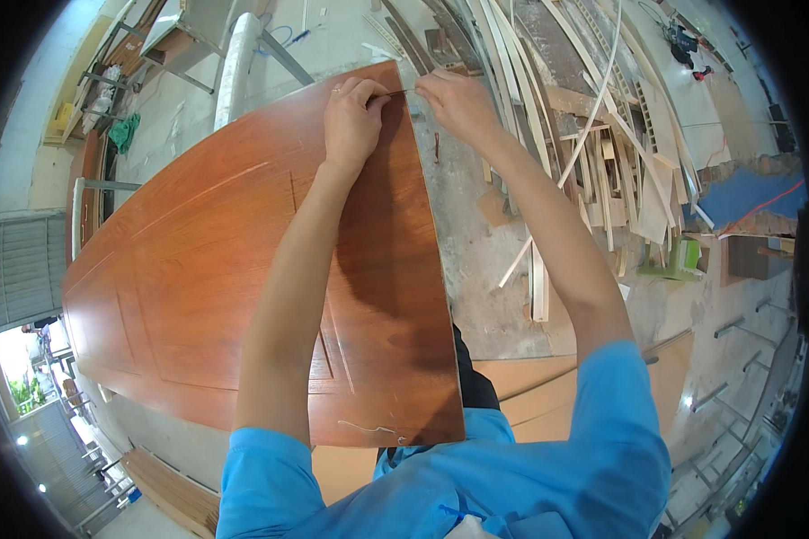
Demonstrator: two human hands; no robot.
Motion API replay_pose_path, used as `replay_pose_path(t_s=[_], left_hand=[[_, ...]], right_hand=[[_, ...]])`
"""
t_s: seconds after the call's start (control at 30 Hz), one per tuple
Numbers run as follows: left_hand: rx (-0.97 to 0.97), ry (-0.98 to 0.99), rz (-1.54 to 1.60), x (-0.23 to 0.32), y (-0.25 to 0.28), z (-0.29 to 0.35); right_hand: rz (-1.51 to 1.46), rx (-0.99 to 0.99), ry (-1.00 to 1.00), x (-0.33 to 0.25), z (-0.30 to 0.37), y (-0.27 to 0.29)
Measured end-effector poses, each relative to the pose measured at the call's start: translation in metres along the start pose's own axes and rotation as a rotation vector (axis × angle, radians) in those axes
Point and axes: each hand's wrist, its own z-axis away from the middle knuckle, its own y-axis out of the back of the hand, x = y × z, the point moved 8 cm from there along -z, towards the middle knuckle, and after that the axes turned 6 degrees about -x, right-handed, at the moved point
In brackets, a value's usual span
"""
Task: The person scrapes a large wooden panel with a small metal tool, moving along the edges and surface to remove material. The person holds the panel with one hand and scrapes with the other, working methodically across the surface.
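Fingers [382, 97] of left hand [351, 121] and right hand [458, 103] pinching thin strip [402, 91] | strip at far edge of reddish door panel [198, 269], between fingertips | advice: pull evenly, low along edge.

Dusty concrete floor [476, 260] strewn with wood offcuts [602, 171].

Glossy reddish wood door panel [225, 269]
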Motion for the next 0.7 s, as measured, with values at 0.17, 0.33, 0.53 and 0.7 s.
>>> replay_pose_path(t_s=[0.17, 0.33, 0.53, 0.7], left_hand=[[-0.021, 0.013, 0.012, 0.021, 0.008, 0.039], [-0.067, -0.021, 0.060, 0.060, 0.023, 0.102], [-0.132, -0.022, 0.135, 0.110, 0.041, 0.190], [-0.155, -0.071, 0.205, 0.146, 0.049, 0.247]], right_hand=[[-0.079, -0.015, 0.010, -0.018, 0.047, 0.004], [-0.033, -0.050, 0.074, -0.059, 0.111, 0.020], [0.009, -0.081, 0.046, -0.125, 0.198, 0.049], [0.009, -0.057, 0.021, -0.165, 0.265, 0.066]])
